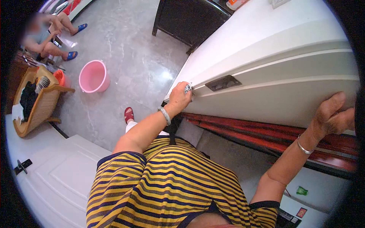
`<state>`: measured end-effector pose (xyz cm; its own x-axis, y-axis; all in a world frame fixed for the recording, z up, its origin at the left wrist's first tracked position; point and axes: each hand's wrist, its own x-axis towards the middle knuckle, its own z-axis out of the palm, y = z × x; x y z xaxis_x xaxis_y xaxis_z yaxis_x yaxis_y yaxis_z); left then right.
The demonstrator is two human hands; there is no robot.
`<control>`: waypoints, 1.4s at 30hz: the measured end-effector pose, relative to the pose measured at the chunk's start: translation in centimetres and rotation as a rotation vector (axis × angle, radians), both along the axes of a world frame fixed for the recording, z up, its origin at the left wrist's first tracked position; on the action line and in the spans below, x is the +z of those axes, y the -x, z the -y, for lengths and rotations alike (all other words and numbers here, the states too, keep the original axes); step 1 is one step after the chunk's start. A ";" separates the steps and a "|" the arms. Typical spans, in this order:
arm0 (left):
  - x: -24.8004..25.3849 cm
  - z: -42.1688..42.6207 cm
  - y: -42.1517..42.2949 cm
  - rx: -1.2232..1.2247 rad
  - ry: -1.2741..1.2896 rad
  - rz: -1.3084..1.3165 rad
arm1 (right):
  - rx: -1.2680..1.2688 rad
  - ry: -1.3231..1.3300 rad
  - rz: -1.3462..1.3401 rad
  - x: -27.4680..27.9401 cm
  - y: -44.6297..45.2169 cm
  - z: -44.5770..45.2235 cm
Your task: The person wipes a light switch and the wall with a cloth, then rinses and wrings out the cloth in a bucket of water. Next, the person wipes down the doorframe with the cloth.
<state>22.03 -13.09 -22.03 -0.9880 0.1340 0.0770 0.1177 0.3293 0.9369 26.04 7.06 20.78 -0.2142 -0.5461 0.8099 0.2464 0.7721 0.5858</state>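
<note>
My left hand (179,99), with a pale bangle at its wrist, is closed around a small crumpled grey-white cloth (188,88). It presses against the edge of the white door frame (266,78), just left of a dark metal strike plate (223,83). Far to the right, my right hand (331,114) wears a silver bangle and lies by the same frame. Its thumb stands apart from the fingers, whose tips are lost in the dark image border. I see nothing held in it.
A pink bucket (94,77) stands on the grey tiled floor. A wicker chair (40,108) carries clothes, with a white door (62,178) below it. Another person (47,40) sits at upper left. A black cabinet (188,24) and reddish boards (251,136) flank the frame.
</note>
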 end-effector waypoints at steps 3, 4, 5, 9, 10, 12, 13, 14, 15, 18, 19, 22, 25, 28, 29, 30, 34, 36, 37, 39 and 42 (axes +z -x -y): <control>1.1 -0.2 -0.7 0.050 0.000 -0.015 | 0.047 -0.022 0.016 0.1 0.2 0.1; 1.0 -0.2 -1.1 0.036 -0.002 -0.062 | 0.059 -0.047 0.022 0.2 0.1 0.0; 0.9 -0.2 -1.4 0.023 -0.004 -0.111 | 0.070 -0.072 0.029 0.3 0.1 0.0; 0.5 -0.3 -1.6 -0.004 0.014 -0.103 | 0.059 -0.085 0.003 0.2 0.1 0.3; 0.5 -0.2 -1.4 -0.019 0.051 -0.094 | 0.065 -0.081 0.015 0.2 0.1 0.2; 0.7 0.1 -1.2 -0.047 0.125 -0.074 | 0.062 -0.077 0.019 0.3 0.1 0.2; 0.9 0.2 -1.2 -0.050 0.136 -0.072 | 0.051 -0.076 0.011 0.3 0.1 0.1; 1.1 0.3 -1.2 -0.053 0.146 -0.070 | 0.041 -0.076 0.003 0.3 0.1 0.0; 1.3 0.3 -1.1 -0.058 0.157 -0.069 | 0.043 -0.030 -0.001 0.1 0.1 0.1; 2.5 -0.3 -1.1 0.025 0.084 -0.078 | 0.056 0.039 -0.007 -0.5 0.1 0.2; 3.0 -0.4 -0.9 0.026 0.080 -0.025 | 0.067 0.017 -0.007 -0.4 0.1 0.2; 3.5 -0.3 -0.4 0.016 0.065 0.040 | 0.076 -0.033 -0.011 -0.1 0.3 0.0; 2.7 -0.1 -0.6 0.006 0.044 -0.085 | 0.037 -0.074 -0.013 0.1 0.0 -0.4; 2.3 -0.4 -0.9 0.057 0.007 -0.180 | 0.069 -0.038 0.015 0.1 0.1 -0.3; 2.2 -0.5 -0.9 0.062 -0.009 -0.191 | 0.095 -0.011 0.029 -0.1 0.1 -0.1; 2.2 -0.4 -1.0 0.068 -0.024 -0.202 | 0.085 -0.004 0.022 -0.2 0.2 0.0; 1.6 -0.6 -1.0 0.080 -0.052 -0.293 | 0.079 0.005 0.026 -0.1 0.1 0.2; 1.8 -0.7 -1.1 0.079 -0.036 -0.313 | 0.063 -0.014 0.017 0.0 0.1 0.1; 1.7 -0.8 -1.2 0.110 -0.034 -0.256 | 0.042 -0.031 -0.002 0.0 0.1 0.0; 1.3 -1.0 -1.4 0.170 -0.031 -0.144 | 0.050 -0.031 -0.002 0.0 0.2 0.0; 0.9 -1.0 -0.9 0.190 -0.081 -0.146 | 0.091 0.011 0.028 0.0 0.2 -0.1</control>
